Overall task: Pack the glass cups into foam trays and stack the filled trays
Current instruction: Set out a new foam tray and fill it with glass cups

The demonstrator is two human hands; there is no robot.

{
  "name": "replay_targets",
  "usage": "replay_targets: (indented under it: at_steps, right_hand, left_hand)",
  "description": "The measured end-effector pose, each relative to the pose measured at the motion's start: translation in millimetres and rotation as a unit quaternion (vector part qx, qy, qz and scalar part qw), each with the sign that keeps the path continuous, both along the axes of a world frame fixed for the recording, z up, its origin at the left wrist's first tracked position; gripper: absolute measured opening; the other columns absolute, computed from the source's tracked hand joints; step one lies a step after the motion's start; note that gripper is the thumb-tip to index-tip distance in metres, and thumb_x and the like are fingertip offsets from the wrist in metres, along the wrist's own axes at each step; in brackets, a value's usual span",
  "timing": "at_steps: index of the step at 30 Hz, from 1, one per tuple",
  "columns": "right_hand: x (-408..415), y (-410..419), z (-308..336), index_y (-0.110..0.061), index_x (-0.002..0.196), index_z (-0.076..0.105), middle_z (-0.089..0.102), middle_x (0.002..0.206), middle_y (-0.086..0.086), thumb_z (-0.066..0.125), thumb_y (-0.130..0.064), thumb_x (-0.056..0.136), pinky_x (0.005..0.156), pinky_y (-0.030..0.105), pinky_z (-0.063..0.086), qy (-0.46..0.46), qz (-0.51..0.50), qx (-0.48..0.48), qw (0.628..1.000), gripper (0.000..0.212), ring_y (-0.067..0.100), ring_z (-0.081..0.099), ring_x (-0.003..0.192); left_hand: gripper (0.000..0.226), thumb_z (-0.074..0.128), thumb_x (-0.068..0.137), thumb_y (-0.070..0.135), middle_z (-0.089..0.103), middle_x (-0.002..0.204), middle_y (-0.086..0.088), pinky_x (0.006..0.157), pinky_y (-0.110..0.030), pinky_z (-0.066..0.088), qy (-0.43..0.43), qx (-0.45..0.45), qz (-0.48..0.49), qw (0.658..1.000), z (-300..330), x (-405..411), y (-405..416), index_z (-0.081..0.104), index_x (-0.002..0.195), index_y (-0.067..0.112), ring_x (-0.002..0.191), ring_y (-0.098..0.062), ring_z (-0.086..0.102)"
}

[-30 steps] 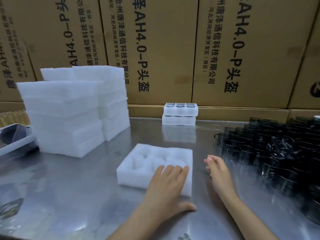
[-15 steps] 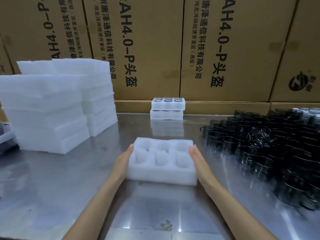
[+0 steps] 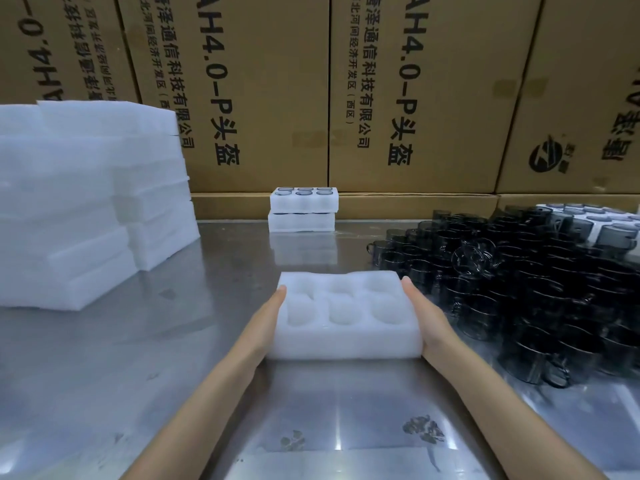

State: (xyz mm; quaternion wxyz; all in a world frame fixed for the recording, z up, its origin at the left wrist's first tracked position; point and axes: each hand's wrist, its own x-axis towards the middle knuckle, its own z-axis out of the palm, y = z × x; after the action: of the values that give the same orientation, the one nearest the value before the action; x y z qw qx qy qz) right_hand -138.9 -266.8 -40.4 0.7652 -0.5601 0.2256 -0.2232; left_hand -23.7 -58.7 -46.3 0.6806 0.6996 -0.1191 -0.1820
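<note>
An empty white foam tray (image 3: 346, 342) with six round pockets lies on the steel table (image 3: 131, 382) straight in front of me. My left hand (image 3: 268, 317) presses flat against its left side, and my right hand (image 3: 424, 315) presses flat against its right side, fingers straight. A dense pile of dark smoky glass cups (image 3: 536, 289) with handles covers the table to the right, close to my right hand. At the back centre two filled foam trays (image 3: 303, 209) are stacked, cup rims showing in the top one.
Tall stacks of empty foam trays (image 3: 86, 202) fill the left side. Printed cardboard boxes (image 3: 277, 81) wall off the back of the table. Another foam tray with cups (image 3: 595, 218) shows at the far right behind the pile.
My left hand came off the tray's top and my right hand off the table; both now press the tray's sides. The tray sits squared in front of me, further right.
</note>
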Motion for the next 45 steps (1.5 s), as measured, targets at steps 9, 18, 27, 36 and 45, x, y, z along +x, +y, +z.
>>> replay_targets:
  at_steps: [9, 18, 27, 36, 45]
  right_hand:
    - [-14, -7, 15, -0.018, 0.127, 0.054, 0.054, 0.120, -0.012, 0.049, -0.015, 0.095, 0.094, 0.025, 0.037, 0.002, -0.216, -0.498, 0.840, 0.032, 0.007, 0.047, 0.113]
    - [3, -71, 64, -0.009, 0.136, 0.037, 0.034, 0.144, 0.016, 0.059, -0.023, 0.086, 0.111, 0.046, 0.022, 0.429, -0.211, -0.657, 0.583, 0.056, 0.034, 0.032, 0.132]
    - [5, -90, 69, -0.012, 0.120, 0.047, 0.050, 0.122, 0.015, 0.064, -0.030, 0.085, 0.086, 0.038, 0.038, 0.475, -0.200, -0.651, 0.558, 0.043, 0.033, 0.051, 0.112]
    - [4, -42, 101, -0.023, 0.113, 0.052, 0.056, 0.100, -0.006, 0.062, -0.056, 0.071, 0.068, 0.029, 0.044, 0.134, -0.235, -0.569, 0.777, 0.054, 0.017, 0.055, 0.088]
    - [43, 11, 74, -0.022, 0.112, 0.064, 0.067, 0.103, -0.007, 0.065, -0.046, 0.080, 0.077, 0.027, 0.054, 0.038, 0.031, -0.375, 0.926, 0.040, 0.008, 0.066, 0.085]
  left_hand:
    - [0.042, 0.031, 0.101, 0.029, 0.049, 0.139, -0.007, 0.113, -0.035, 0.028, 0.096, -0.290, 0.098, 0.947, 2, 22, -1, 0.046, 0.135, 0.010, 0.132, -0.021, 0.042]
    - [0.019, 0.050, 0.093, 0.019, 0.073, 0.090, 0.006, 0.075, -0.024, 0.048, 0.029, -0.255, 0.088, 0.963, -6, 21, -9, 0.068, 0.097, 0.017, 0.084, -0.006, 0.069]
    - [0.020, 0.056, 0.088, 0.020, 0.073, 0.100, 0.001, 0.082, -0.032, 0.050, -0.004, -0.223, 0.079, 0.972, -10, 22, -9, 0.076, 0.086, 0.022, 0.097, -0.014, 0.068]
    - [0.022, 0.056, 0.085, 0.014, 0.073, 0.095, 0.001, 0.069, -0.025, 0.052, -0.080, -0.184, 0.072, 0.977, -9, 15, -12, 0.076, 0.081, 0.023, 0.084, -0.011, 0.069]
    - [0.018, 0.059, 0.087, 0.009, 0.071, 0.101, -0.002, 0.088, -0.036, 0.049, -0.120, -0.124, 0.054, 0.984, -3, 24, -26, 0.071, 0.092, 0.021, 0.097, -0.021, 0.064]
